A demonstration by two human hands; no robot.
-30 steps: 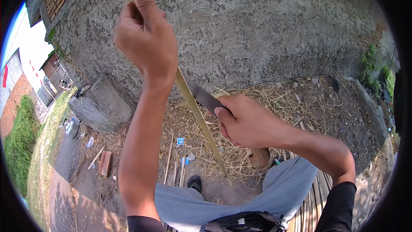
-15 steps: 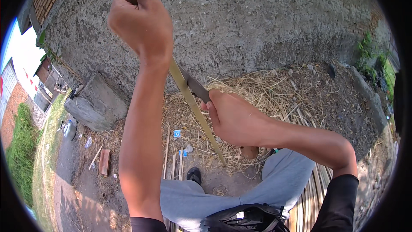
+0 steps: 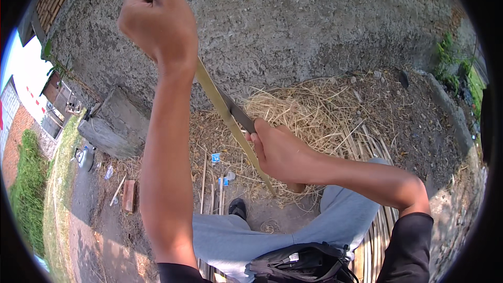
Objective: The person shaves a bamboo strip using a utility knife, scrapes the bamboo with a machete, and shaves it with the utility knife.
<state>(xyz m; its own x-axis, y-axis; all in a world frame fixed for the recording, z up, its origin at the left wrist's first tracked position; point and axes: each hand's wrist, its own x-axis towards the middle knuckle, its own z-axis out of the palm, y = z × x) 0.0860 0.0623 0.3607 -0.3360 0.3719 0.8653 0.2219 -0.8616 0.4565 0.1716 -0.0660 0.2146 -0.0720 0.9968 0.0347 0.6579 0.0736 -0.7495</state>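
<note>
My left hand [image 3: 156,18] is raised high and shut on the upper part of a long yellow-green bamboo strip [image 3: 217,102]. The strip slants down to the right and its lower end rests near a small wooden block [image 3: 296,187] on the ground. My right hand [image 3: 280,153] grips the handle of a dark-bladed knife [image 3: 237,111]. The blade lies along the strip, just above that hand. My legs in light grey trousers [image 3: 246,236] show below, with one dark shoe [image 3: 237,208].
A rough grey concrete wall [image 3: 314,26] stands ahead. Straw and shavings [image 3: 298,107] cover the ground before it. A concrete block [image 3: 112,126] sits at the left, split bamboo slats [image 3: 374,241] lie at the lower right, and a black bag [image 3: 304,264] rests on my lap.
My left hand has risen higher along the strip. My right hand with the knife has slid down the strip, toward my lap.
</note>
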